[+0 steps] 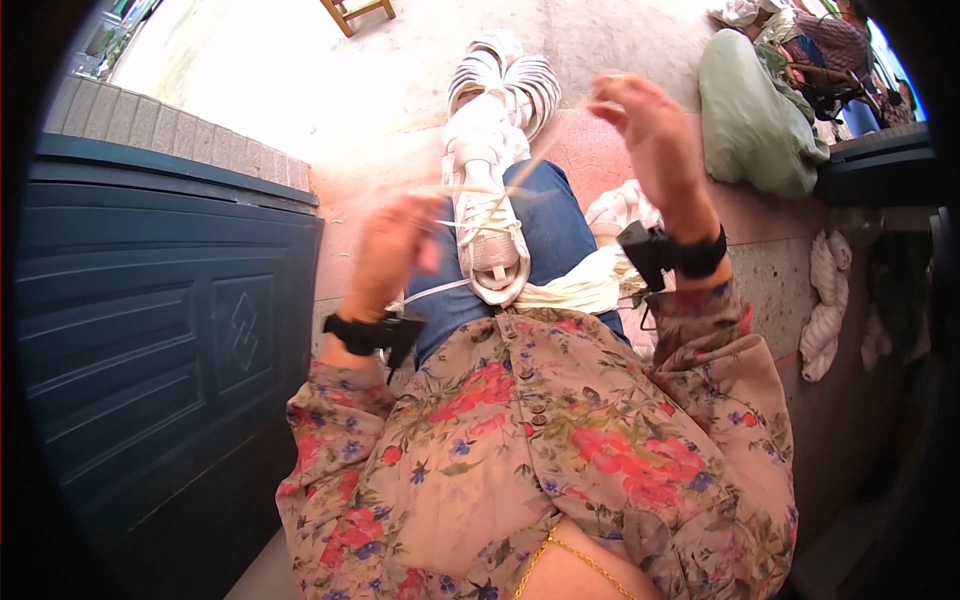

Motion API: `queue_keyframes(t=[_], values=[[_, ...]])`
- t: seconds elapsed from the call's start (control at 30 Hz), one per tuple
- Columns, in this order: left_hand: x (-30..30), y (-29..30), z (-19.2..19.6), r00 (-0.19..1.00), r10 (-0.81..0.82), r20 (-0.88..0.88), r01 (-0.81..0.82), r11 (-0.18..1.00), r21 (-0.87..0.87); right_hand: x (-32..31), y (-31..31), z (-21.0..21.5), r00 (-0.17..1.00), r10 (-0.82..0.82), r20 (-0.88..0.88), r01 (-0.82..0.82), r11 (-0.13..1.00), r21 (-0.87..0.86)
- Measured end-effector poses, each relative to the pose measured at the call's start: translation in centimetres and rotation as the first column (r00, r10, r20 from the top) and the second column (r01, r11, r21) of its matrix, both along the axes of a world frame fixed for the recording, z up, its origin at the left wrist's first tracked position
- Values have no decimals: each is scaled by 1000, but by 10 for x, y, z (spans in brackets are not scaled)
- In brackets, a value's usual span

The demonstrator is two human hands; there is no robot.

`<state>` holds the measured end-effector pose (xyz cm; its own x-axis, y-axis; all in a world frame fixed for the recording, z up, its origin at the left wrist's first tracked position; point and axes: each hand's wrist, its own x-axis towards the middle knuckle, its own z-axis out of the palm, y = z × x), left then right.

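White shoe [491, 250] | lap [556, 215] | hands [650, 140] gripping laces [484, 229] | green sack [745, 120], contents hidden

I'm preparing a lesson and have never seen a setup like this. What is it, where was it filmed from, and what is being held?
There is no machine: these are a person's own left hand and right hand, with black bands on both wrists. The single picture comes from a wide fisheye camera on that person's head, looking down, so straight edges bend and the rim goes dark.

The surface is the lap, in blue jeans. On it lies a white shoe, with a bunch of cream cords beside it. Pale laces run from the shoe toward the hands, which seem to hold them, though blur hides the grip. Around are a dark blue door at left and a green sack at right.
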<state>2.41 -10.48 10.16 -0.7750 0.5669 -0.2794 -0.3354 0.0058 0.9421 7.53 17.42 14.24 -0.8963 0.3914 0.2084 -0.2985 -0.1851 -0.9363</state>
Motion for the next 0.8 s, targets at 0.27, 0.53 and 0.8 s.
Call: queue_keyframes(t=[0.27, 0.53, 0.8], values=[[-55, -99, -39, 811, 578, 87, -568, 815, -116, 28, 39, -121, 925, 199, 325, 87, 720, -688], [36, -7, -69, 993, -99, 69, 121, 827, -549, 56, -56, -150, 852, 117, 510, -439, 691, 575], [41, -7, -86, 990, -65, -126, -21, 812, -583, 54, -70, -155, 881, -74, 468, -399, 418, 816]])
